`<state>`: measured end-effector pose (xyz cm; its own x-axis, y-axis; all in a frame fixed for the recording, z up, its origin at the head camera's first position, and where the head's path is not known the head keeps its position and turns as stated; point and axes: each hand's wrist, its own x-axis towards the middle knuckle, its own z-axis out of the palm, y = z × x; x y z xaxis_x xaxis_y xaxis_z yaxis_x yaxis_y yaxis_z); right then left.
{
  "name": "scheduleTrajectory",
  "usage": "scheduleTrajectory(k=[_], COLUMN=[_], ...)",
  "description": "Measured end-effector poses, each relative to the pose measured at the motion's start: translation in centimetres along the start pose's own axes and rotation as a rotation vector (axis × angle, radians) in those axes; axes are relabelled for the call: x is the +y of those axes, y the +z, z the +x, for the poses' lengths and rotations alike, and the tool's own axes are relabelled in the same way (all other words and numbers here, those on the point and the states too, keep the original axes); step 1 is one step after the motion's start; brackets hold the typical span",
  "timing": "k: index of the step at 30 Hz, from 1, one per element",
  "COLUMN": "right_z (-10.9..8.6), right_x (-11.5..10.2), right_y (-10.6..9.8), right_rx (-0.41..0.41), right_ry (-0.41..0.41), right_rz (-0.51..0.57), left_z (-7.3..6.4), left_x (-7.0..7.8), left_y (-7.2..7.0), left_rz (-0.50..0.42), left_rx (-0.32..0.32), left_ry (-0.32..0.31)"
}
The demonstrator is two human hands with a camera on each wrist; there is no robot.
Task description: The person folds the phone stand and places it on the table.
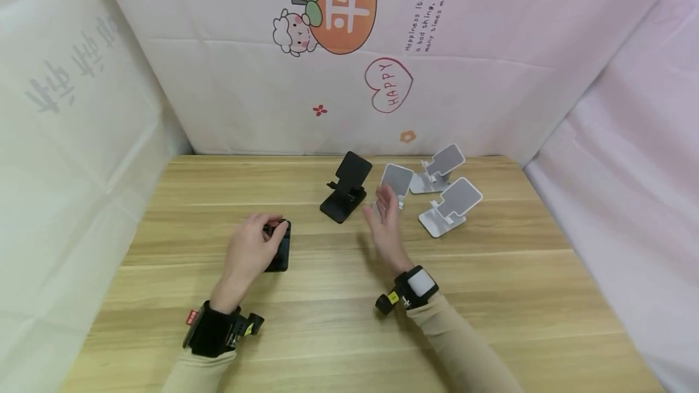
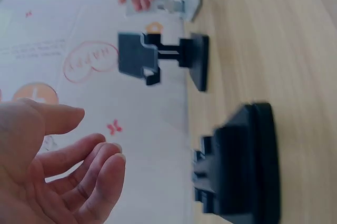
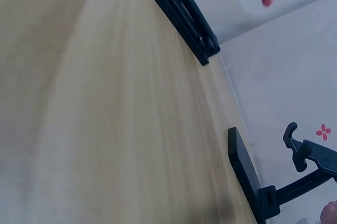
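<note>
A folded black phone stand (image 1: 281, 258) lies on the table at centre left. My left hand (image 1: 248, 250) hovers over it, and the left wrist view shows a gap between the loosely bent fingers (image 2: 108, 174) and the folded stand (image 2: 239, 166). Nothing is held there. An unfolded black phone stand (image 1: 353, 174) stands farther back, near the middle. To its right, my right hand (image 1: 389, 235) is raised in front of a white phone stand (image 1: 398, 177) with a grey pad, partly covering it. Its fingers look relaxed; contact with that stand cannot be told.
Two more unfolded white phone stands, one at the back (image 1: 445, 160) and one nearer (image 1: 460, 199), stand right of my right hand. The wooden table (image 1: 327, 332) meets a printed white cloth (image 1: 246, 96) behind and cloth at both sides.
</note>
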<state>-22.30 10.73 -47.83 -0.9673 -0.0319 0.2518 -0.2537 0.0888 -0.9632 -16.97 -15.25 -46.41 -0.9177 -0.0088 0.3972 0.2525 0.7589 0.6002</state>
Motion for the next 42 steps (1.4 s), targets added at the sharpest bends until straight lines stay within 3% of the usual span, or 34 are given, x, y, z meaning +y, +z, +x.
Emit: scheduleTrajectory(k=[4, 13, 31, 36, 42], right_z=[1.3, 3.7, 6.6, 6.9, 7.7], right_x=[0.1, 0.4, 1.1, 1.4, 3.2], right_y=[-0.1, 0.6, 1.7, 2.0, 2.6], right_rx=[0.007, 0.010, -0.011, -0.017, -0.026], right_ry=[-0.004, 0.119, 0.197, 0.212, 0.194], right_rz=[-0.032, 0.011, 0.051, 0.049, 0.046], left_z=[0.0, 0.2, 0.0, -0.2, -0.3], left_x=[1.4, 3.2, 3.6, 3.6, 4.0], left_y=[-0.2, -0.4, 0.4, 0.6, 0.9], left_rz=[-0.034, -0.061, -0.166, -0.170, -0.174], left_rx=[0.004, -0.036, -0.024, -0.021, -0.057], left_ry=[0.051, 0.091, 0.087, 0.114, 0.080])
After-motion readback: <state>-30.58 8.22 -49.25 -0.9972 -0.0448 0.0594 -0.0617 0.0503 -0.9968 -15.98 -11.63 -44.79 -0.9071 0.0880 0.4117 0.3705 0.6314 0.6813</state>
